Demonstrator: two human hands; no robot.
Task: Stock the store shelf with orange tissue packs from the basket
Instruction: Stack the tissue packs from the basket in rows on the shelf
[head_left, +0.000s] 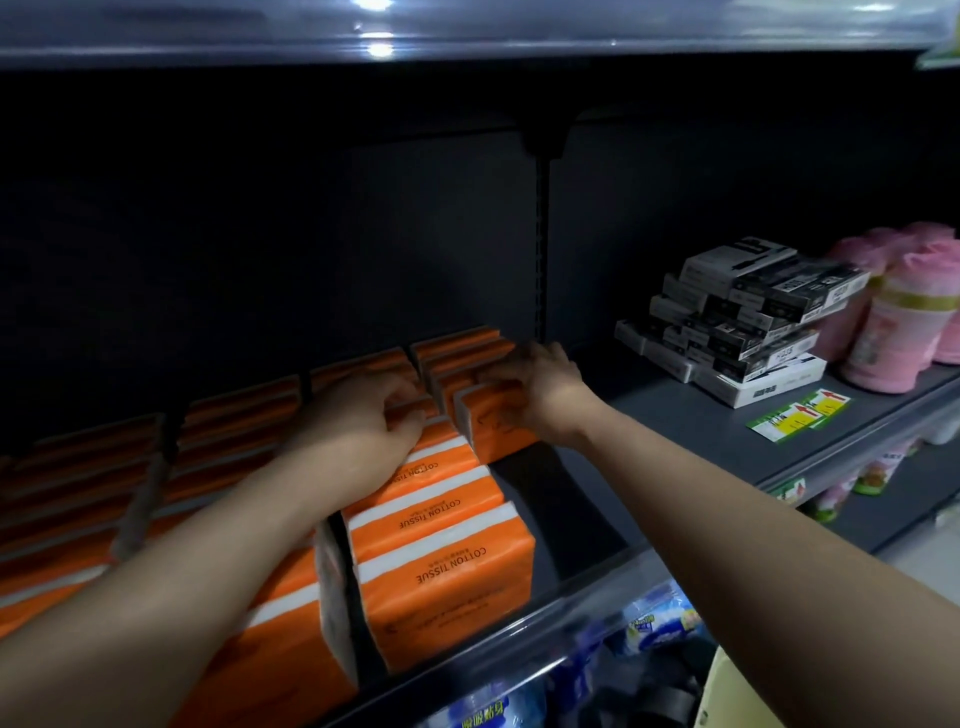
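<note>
Dark shelf (670, 415), orange tissue packs (441, 561).
Your left hand (363, 410) clutches one pack (423, 406), your right hand (543, 387) the end pack (498, 426).

The words "COTTON TISSUE" stand in dark capitals on the orange plastic-wrapped tissue packs (441, 587) nearest the shelf edge, upside down from this view and repeated on three packs one behind another. A finer line of print beside each is too small to read. The black-and-white cardboard boxes (748, 312) carry blurred lettering. The yellow-and-green paper shelf tags (800, 415) show red arrows, their figures unreadable. The blue plastic packets (660, 621) below bear illegible Chinese characters.
</note>
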